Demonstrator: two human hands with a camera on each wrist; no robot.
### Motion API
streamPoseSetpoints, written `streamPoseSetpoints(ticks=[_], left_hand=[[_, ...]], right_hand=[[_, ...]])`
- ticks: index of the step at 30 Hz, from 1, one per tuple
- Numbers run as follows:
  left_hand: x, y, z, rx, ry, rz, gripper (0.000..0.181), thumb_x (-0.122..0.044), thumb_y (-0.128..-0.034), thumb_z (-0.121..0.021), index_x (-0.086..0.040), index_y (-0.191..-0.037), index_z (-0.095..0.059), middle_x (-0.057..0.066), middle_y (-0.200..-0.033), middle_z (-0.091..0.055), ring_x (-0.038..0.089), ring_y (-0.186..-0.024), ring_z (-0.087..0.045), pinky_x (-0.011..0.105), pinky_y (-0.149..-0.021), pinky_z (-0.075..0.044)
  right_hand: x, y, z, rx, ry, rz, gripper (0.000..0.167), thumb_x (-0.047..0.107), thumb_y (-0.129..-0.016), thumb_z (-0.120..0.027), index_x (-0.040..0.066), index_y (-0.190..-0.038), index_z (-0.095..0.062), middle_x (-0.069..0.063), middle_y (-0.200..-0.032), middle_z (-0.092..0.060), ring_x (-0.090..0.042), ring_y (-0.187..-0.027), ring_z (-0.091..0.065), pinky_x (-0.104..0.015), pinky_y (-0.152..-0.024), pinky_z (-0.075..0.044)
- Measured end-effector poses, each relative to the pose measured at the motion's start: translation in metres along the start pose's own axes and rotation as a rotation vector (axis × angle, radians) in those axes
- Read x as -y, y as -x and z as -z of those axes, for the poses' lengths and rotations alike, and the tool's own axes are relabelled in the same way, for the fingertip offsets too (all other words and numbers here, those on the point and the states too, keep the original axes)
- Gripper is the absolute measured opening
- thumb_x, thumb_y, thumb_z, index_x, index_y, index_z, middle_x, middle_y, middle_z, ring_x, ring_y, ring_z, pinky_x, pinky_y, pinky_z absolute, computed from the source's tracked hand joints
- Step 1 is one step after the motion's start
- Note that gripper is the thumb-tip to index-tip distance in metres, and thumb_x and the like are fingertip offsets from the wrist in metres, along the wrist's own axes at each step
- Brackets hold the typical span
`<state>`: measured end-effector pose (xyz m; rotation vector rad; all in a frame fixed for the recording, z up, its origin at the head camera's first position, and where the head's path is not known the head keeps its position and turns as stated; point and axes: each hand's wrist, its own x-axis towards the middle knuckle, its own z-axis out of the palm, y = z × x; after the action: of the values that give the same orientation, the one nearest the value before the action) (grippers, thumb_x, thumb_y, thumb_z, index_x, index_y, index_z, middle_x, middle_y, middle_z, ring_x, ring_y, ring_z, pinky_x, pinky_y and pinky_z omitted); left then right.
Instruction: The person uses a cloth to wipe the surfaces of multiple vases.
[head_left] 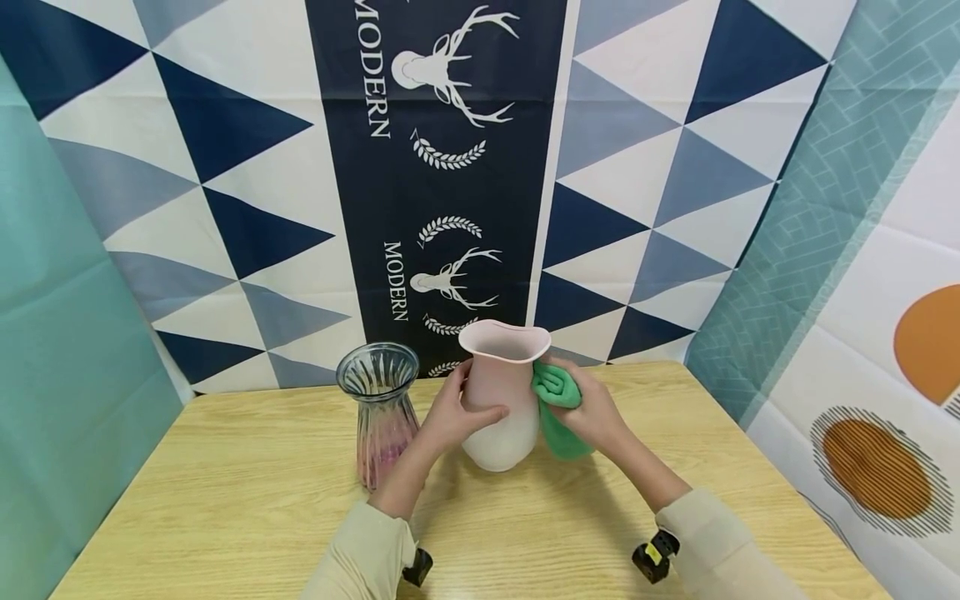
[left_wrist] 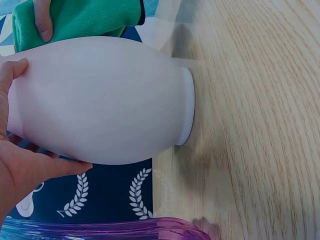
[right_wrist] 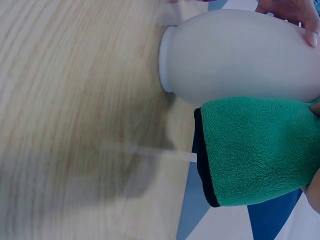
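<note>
A pale pink-and-white vase (head_left: 498, 417) with a wavy rim stands upright between the two hands. My left hand (head_left: 453, 414) grips it from the left, thumb across its front and fingers around the side, as the left wrist view also shows on the vase (left_wrist: 100, 100). My right hand (head_left: 596, 408) holds a bunched green cloth (head_left: 558, 425) against the right side of the vase near its neck. In the right wrist view the cloth (right_wrist: 260, 150), edged in black, hangs beside the vase (right_wrist: 240, 55). Whether the vase's base touches the table cannot be told.
A ribbed glass vase (head_left: 378, 408), bluish at the top and pink below, stands left of the left hand, close to the forearm. The wooden table (head_left: 247, 500) ends at a patterned cloth backdrop (head_left: 450, 192) behind the vases.
</note>
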<state>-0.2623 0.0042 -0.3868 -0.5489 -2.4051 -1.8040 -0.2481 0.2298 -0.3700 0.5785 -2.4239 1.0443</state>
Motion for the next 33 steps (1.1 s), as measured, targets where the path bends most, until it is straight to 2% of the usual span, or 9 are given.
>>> streamPoseSetpoints(ticks=[10,17,25,28,33], left_hand=[[0.002,0.001,0.0,0.006,0.002,0.003,0.086,-0.025,-0.0729,-0.08,-0.011,-0.143,-0.032,0.011,-0.137,-0.046,0.028,-0.122,-0.047,0.047,-0.1,-0.043],[0.003,0.001,0.0,0.004,0.004,-0.008,0.086,-0.024,-0.0728,-0.08,-0.011,-0.143,-0.032,0.011,-0.136,-0.047,0.027,-0.122,-0.048,0.047,-0.1,-0.043],[0.003,0.0,0.001,0.007,0.01,0.004,0.086,-0.025,-0.0729,-0.08,-0.013,-0.143,-0.032,0.009,-0.138,-0.047,0.027,-0.124,-0.047,0.047,-0.102,-0.042],[-0.006,0.002,0.003,0.013,0.012,0.019,0.085,-0.02,-0.0742,-0.079,-0.01,-0.143,-0.031,0.013,-0.138,-0.046,0.03,-0.124,-0.046,0.049,-0.102,-0.041],[-0.002,0.001,0.002,0.013,0.012,0.028,0.086,-0.021,-0.0739,-0.079,-0.011,-0.144,-0.031,0.013,-0.139,-0.045,0.03,-0.124,-0.046,0.049,-0.102,-0.041]], right_hand=[[-0.013,0.013,-0.005,0.077,-0.013,-0.033,0.056,0.003,-0.078,-0.072,0.013,-0.129,-0.053,-0.013,-0.128,-0.058,-0.035,-0.119,-0.054,-0.055,-0.096,-0.045],[-0.02,0.018,-0.007,0.138,-0.06,-0.035,0.069,0.003,-0.076,-0.074,0.018,-0.136,-0.044,-0.013,-0.134,-0.053,-0.035,-0.119,-0.053,-0.055,-0.095,-0.045],[-0.026,0.024,-0.007,0.233,-0.131,-0.038,0.085,-0.001,-0.072,-0.076,0.014,-0.143,-0.032,-0.015,-0.142,-0.044,-0.034,-0.126,-0.046,-0.054,-0.102,-0.039],[-0.027,0.027,-0.007,0.25,-0.122,-0.032,0.086,-0.002,-0.071,-0.075,0.014,-0.143,-0.031,-0.016,-0.142,-0.043,-0.035,-0.126,-0.046,-0.055,-0.101,-0.04],[-0.031,0.029,-0.009,0.252,-0.086,-0.034,0.083,-0.004,-0.073,-0.071,0.015,-0.143,-0.032,-0.017,-0.14,-0.045,-0.036,-0.124,-0.048,-0.055,-0.098,-0.042]])
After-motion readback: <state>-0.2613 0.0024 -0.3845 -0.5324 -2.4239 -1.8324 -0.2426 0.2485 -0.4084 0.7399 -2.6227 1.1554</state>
